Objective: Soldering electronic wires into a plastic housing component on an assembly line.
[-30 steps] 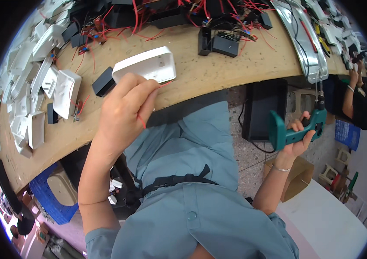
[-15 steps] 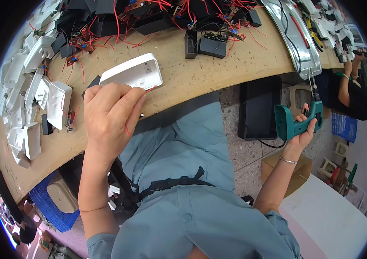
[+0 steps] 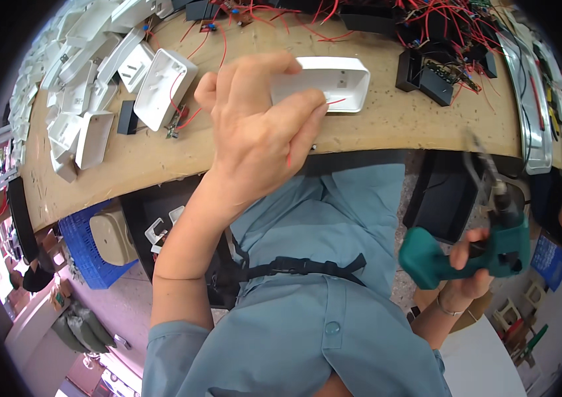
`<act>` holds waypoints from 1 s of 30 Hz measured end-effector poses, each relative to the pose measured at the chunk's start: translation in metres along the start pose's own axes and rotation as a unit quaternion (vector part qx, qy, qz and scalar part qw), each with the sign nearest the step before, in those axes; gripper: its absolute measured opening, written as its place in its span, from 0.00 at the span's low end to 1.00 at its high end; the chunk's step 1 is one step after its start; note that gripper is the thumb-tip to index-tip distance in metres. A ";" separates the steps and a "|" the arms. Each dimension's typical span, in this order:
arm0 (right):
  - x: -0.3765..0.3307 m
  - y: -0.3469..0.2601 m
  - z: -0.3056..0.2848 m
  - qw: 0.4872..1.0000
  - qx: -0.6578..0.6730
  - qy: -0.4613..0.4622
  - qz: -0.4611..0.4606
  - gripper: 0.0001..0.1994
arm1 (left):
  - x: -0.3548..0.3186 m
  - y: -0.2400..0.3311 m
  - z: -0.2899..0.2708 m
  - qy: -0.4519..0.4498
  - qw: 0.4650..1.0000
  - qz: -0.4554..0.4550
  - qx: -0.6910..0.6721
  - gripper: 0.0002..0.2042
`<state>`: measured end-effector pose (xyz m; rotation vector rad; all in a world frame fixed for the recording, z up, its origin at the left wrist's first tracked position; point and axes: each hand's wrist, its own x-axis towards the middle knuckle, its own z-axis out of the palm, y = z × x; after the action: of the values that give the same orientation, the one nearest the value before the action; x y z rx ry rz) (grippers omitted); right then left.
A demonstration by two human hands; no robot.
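One red wire point(image 3: 337, 101) being pinched by left hand point(image 3: 254, 129) near case point(image 3: 350, 76); right hand point(image 3: 474, 286) gripping soldering gun point(image 3: 509, 238). Likely positioning wire; next needing steady aim.

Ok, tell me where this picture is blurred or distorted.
In the head view, the green tool has a smeared metal tip, while the left hand looks sharper; in the head view, the table bows along its front edge, and corners go black.
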<state>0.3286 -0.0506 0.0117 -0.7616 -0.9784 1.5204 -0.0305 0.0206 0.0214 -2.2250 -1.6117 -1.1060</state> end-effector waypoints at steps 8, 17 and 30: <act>0.003 0.004 0.076 0.972 -0.221 0.045 0.060 0.39 | 0.006 -0.004 0.005 0.008 1.000 0.021 0.009 0.04; 0.000 0.014 0.072 0.989 -0.124 0.043 0.071 0.38 | -0.001 -0.003 0.009 0.039 0.995 0.090 0.005 0.07; -0.002 0.015 0.073 0.989 -0.124 0.049 0.068 0.38 | -0.003 0.011 0.013 0.022 0.997 -0.020 -0.065 0.07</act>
<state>0.2585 -0.0662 0.0306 -1.0890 -1.0712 1.4785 -0.0152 0.0205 0.0134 -2.2388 -1.6183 -1.2946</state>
